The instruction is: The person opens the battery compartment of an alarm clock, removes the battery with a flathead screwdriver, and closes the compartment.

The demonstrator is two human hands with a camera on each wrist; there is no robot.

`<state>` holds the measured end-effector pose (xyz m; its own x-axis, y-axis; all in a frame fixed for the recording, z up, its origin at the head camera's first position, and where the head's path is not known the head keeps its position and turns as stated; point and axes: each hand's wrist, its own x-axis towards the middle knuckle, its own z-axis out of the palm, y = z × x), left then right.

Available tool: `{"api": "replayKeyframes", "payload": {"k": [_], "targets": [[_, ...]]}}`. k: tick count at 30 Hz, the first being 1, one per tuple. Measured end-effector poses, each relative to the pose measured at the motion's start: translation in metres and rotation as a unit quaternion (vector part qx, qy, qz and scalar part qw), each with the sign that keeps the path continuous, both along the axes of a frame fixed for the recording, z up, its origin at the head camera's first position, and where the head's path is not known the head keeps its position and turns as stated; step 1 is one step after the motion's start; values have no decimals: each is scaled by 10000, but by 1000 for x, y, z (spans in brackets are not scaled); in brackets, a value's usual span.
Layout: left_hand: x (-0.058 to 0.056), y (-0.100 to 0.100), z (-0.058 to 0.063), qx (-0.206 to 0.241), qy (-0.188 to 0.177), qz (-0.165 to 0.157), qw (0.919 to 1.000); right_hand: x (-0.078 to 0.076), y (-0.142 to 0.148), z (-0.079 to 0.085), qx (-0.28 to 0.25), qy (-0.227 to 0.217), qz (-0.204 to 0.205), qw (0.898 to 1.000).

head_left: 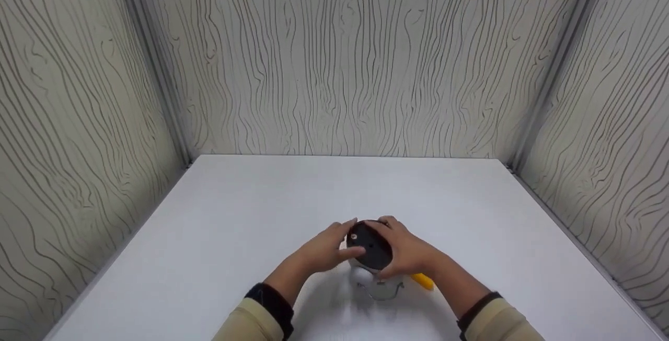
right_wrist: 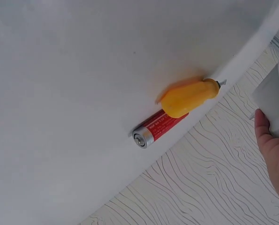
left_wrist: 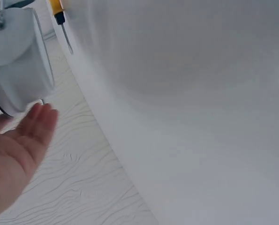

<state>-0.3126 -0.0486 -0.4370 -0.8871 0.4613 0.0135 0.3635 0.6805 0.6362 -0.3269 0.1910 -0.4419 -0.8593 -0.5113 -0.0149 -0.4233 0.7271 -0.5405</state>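
Between the hands is a white alarm clock [head_left: 370, 251], held above the table with its black back facing up. A rounded white bell and a thin wire handle show on its near side. My right hand [head_left: 413, 251] grips the clock's right side, its thumb and fingers round the rim. At the left rim is my left hand [head_left: 325, 249], the thumb stretched over the black back. In the left wrist view, the left hand's fingers [left_wrist: 38, 123] look straight and a little blurred beside the white casing [left_wrist: 22, 79].
On the white table [head_left: 251, 200], a screwdriver with a yellow handle [right_wrist: 188, 98] lies right of the clock. A red and silver AA battery [right_wrist: 160, 129] lies against that handle. Wood-grain panels [head_left: 334, 58] enclose the table at the back and sides.
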Motion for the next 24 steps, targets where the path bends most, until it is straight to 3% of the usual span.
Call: {"api": "replayKeyframes", "payload": {"k": [3,6,9,12,18,24], "targets": [[-1,-7,1,17,687,-65,9976,1,3,3,-527,-342,-188,9978],[2,-12,1,-428,1655,-164,9852,1,7,4,-1016,-629,-138,9927],[5,-15,-1,-992,2500,-360,9625,2,10,3,-1270,-748,82,9890],[7,-15,-3,-1309,3033,-664,9415,2,12,1,-1320,-701,311,9883],[8,-12,-7,-1409,3834,-1250,9042,2,14,-1,-1410,-637,538,9865],[3,-7,-8,-1282,4861,-1418,8527,3,11,-1,-1486,-572,859,9835]]}}
